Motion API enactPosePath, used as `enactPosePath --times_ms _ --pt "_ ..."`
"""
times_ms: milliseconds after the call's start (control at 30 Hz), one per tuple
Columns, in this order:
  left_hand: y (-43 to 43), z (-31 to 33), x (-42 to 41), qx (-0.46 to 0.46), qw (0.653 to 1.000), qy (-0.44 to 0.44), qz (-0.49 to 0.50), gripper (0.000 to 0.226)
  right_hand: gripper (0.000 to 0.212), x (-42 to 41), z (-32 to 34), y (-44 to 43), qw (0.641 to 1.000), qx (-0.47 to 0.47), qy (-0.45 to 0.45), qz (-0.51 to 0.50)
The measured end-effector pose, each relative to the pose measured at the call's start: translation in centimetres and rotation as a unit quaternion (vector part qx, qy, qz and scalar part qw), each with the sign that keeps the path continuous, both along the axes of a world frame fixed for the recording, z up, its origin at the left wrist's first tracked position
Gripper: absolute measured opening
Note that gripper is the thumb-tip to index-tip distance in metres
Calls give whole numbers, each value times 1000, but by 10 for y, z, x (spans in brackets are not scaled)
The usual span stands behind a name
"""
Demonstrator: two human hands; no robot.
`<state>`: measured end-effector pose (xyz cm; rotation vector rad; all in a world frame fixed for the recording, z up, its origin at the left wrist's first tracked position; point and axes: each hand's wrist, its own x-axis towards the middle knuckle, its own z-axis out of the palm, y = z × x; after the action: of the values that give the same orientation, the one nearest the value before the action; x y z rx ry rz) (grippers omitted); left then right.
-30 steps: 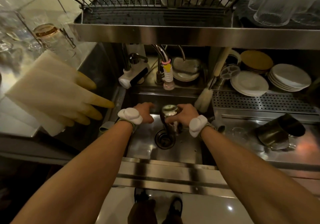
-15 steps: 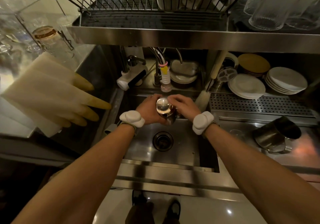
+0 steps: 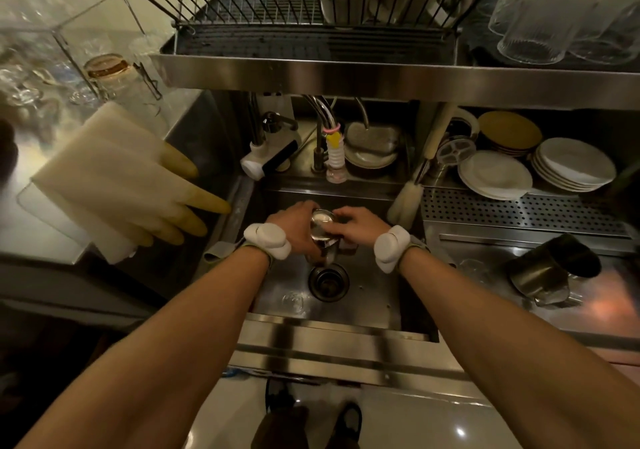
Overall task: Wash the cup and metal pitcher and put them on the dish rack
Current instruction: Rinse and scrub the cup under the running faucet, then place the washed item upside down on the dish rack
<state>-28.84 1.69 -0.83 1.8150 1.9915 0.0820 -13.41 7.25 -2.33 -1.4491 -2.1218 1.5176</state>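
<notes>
A small shiny metal cup (image 3: 322, 224) is held upright over the sink (image 3: 374, 296), just beyond the drain (image 3: 327, 280). My left hand (image 3: 294, 230) wraps its left side, and my right hand (image 3: 356, 227) grips its right side and rim. Liquid glints inside the cup. The larger metal pitcher (image 3: 550, 270) lies on its side on the wet counter to the right of the sink, away from both hands. The wire dish rack (image 3: 263, 8) stands on the shelf above the sink, with white crockery in its right half.
The faucet (image 3: 334, 143) hangs just behind the cup. Rubber gloves (image 3: 121, 185) lie over the left counter edge. A bottle brush (image 3: 407, 199) leans at the sink's right corner. Stacked plates (image 3: 495, 174) sit behind a perforated tray. Upturned glasses (image 3: 540, 15) stand beside the rack.
The cup, held only by my right hand over the drain, has moved back toward the faucet. My left hand has closed on it too.
</notes>
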Motion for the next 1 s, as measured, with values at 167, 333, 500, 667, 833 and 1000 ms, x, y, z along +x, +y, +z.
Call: enactPosePath --times_ms 167,333,500,667,833,1000 --pt "-4 34 -1 2 1000 -9 -4 92 42 -1 40 -6 998 49 7 43" --pt "-5 84 -3 35 999 -1 -31 87 51 3 96 -11 991 115 8 71" --pt "-7 147 -14 95 995 10 -33 91 62 -5 154 -15 980 190 14 62" --pt "-13 215 -26 151 988 21 -31 97 60 -13 215 -27 965 245 74 53" --pt "-17 274 -37 199 979 23 -32 88 55 -26 269 -26 943 314 90 67" --pt "-24 322 -56 245 969 3 -29 75 53 -49 318 -19 920 374 92 79"
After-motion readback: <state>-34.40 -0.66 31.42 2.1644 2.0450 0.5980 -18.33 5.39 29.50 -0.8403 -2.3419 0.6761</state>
